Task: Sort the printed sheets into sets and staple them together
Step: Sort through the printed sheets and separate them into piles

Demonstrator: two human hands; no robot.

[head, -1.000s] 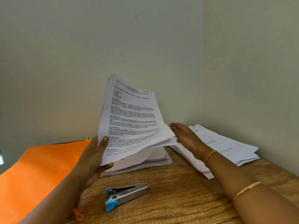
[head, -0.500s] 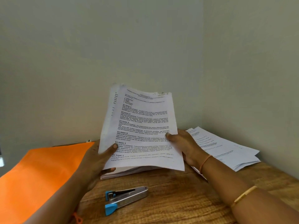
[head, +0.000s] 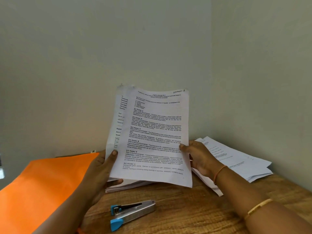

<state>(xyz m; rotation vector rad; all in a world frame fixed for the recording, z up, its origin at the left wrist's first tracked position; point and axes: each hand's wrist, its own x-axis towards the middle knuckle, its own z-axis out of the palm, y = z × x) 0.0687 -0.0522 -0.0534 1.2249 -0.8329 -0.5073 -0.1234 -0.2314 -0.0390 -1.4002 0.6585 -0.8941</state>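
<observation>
I hold a bundle of printed sheets (head: 155,132) upright above the wooden table (head: 177,213). My left hand (head: 99,173) grips its lower left edge, thumb on the front page. My right hand (head: 199,157) holds the right edge, thumb on the front. The front page carries dense text with "SECTION" handwritten at the top right; another sheet sticks out behind it on the left. Under the bundle lies a flat stack of paper (head: 128,186), mostly hidden. A silver stapler (head: 133,213) with blue ends lies on the table in front.
A spread pile of printed sheets (head: 239,159) lies at the right, near the wall corner. An orange folder (head: 42,188) covers the left of the table. Walls close off the back and the right side.
The bundle has risen from a bent, leaning pose to upright and squared. My right hand has moved from under the drooping sheets to the bundle's right edge.
</observation>
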